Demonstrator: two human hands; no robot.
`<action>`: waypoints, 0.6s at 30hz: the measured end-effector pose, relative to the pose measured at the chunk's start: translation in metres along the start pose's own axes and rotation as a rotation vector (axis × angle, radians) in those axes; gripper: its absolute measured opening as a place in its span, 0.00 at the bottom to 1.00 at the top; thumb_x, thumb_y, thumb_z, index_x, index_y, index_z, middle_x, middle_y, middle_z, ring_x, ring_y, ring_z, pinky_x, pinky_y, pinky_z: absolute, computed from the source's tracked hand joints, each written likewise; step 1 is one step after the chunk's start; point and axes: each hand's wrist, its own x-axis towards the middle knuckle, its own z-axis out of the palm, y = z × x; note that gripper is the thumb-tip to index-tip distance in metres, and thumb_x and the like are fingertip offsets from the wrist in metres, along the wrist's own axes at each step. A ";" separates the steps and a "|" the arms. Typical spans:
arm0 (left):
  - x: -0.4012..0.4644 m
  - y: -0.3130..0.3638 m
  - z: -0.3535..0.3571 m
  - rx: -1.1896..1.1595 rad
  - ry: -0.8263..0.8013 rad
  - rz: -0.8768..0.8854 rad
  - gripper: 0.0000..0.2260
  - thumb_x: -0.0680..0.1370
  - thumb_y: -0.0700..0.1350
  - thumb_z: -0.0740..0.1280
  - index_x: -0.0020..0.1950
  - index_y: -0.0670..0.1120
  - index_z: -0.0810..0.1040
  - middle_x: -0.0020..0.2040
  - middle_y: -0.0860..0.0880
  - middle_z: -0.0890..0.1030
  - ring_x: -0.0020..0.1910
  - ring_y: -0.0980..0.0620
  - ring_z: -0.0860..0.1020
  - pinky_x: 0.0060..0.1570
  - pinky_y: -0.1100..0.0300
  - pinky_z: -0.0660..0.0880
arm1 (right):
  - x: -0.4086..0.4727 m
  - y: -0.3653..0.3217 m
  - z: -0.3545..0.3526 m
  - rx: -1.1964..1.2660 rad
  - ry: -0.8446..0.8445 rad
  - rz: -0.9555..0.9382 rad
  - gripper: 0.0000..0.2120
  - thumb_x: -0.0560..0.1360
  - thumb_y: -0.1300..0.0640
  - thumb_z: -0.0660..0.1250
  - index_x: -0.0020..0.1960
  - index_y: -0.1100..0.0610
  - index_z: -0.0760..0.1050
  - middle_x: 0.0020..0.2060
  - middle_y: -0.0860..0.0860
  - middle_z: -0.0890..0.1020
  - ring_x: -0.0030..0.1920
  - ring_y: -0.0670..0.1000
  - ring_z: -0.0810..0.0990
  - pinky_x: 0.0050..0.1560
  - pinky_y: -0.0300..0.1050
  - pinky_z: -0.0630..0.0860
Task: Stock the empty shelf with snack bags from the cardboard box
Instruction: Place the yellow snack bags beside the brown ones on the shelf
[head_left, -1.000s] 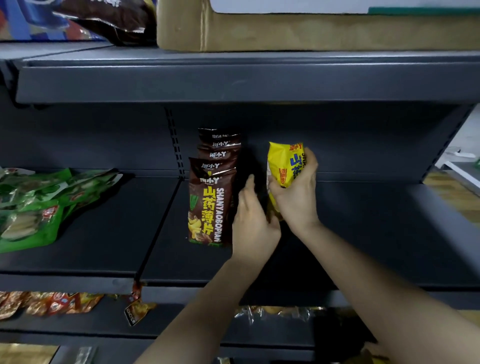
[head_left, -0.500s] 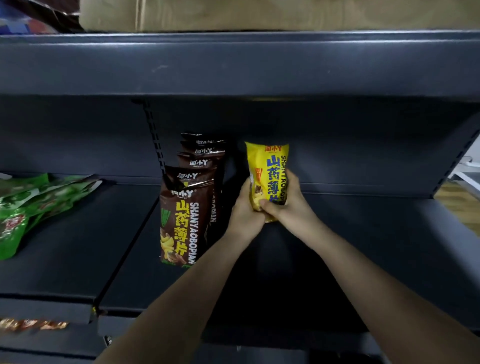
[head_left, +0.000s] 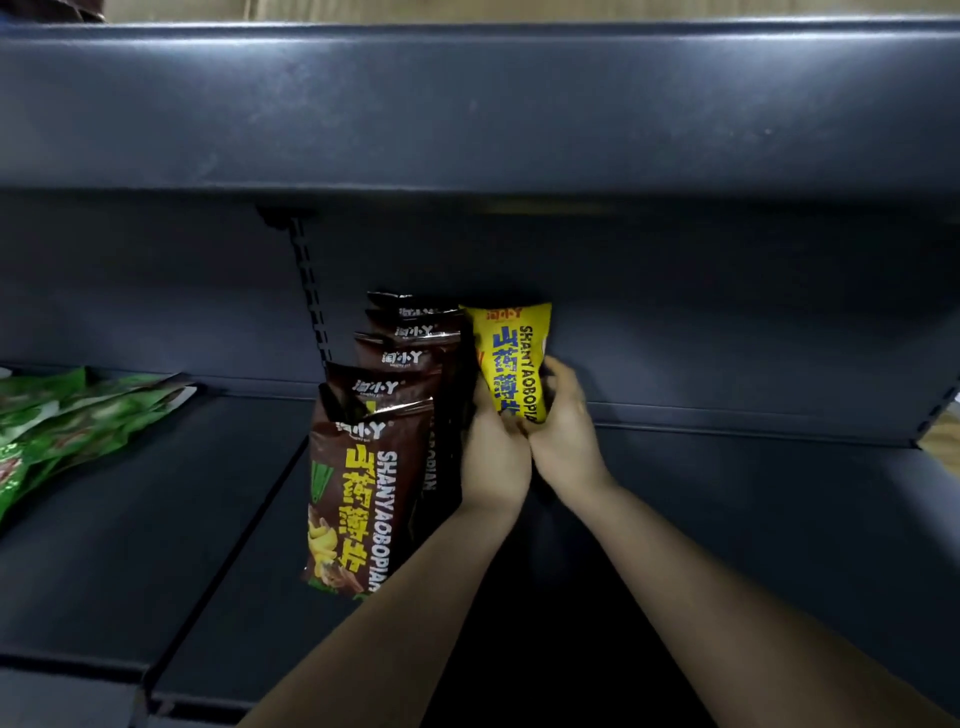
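A yellow snack bag (head_left: 511, 358) with blue lettering stands upright deep on the dark shelf (head_left: 727, 519), close to the back wall. My left hand (head_left: 493, 457) grips its lower left side and my right hand (head_left: 563, 431) grips its lower right side. Immediately to the left stands a row of several brown snack bags (head_left: 363, 493), lined front to back. The yellow bag's bottom is hidden behind my fingers. The cardboard box shows only as a thin strip (head_left: 519, 8) on top of the upper shelf.
Green snack bags (head_left: 67, 426) lie flat on the neighbouring shelf section at the left. The upper shelf's front edge (head_left: 467, 104) hangs low across the view. To the right of the yellow bag the shelf surface is bare up to its side bracket (head_left: 935, 415).
Both hands have carried the yellow bag further back into the shelf and turned it upright beside the brown row. The view has moved closer and lower under the upper shelf.
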 end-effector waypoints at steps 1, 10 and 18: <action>0.000 -0.003 0.001 0.013 0.012 0.015 0.25 0.77 0.34 0.59 0.74 0.45 0.62 0.63 0.43 0.75 0.62 0.45 0.73 0.58 0.61 0.67 | -0.002 0.000 0.002 0.022 -0.002 0.005 0.34 0.67 0.58 0.71 0.71 0.60 0.65 0.60 0.57 0.75 0.60 0.55 0.76 0.62 0.52 0.73; 0.006 -0.011 0.010 0.142 -0.002 0.149 0.35 0.73 0.60 0.41 0.78 0.46 0.51 0.77 0.42 0.55 0.76 0.47 0.53 0.74 0.54 0.51 | -0.004 0.006 0.013 -0.041 0.030 0.014 0.20 0.77 0.57 0.65 0.68 0.58 0.68 0.59 0.54 0.75 0.58 0.49 0.73 0.52 0.32 0.64; 0.006 -0.015 0.007 0.213 -0.077 0.024 0.32 0.74 0.55 0.46 0.78 0.50 0.45 0.76 0.39 0.56 0.76 0.44 0.52 0.74 0.52 0.48 | 0.001 0.016 0.015 -0.326 0.003 0.078 0.11 0.79 0.53 0.62 0.56 0.59 0.71 0.50 0.60 0.79 0.51 0.62 0.77 0.45 0.53 0.74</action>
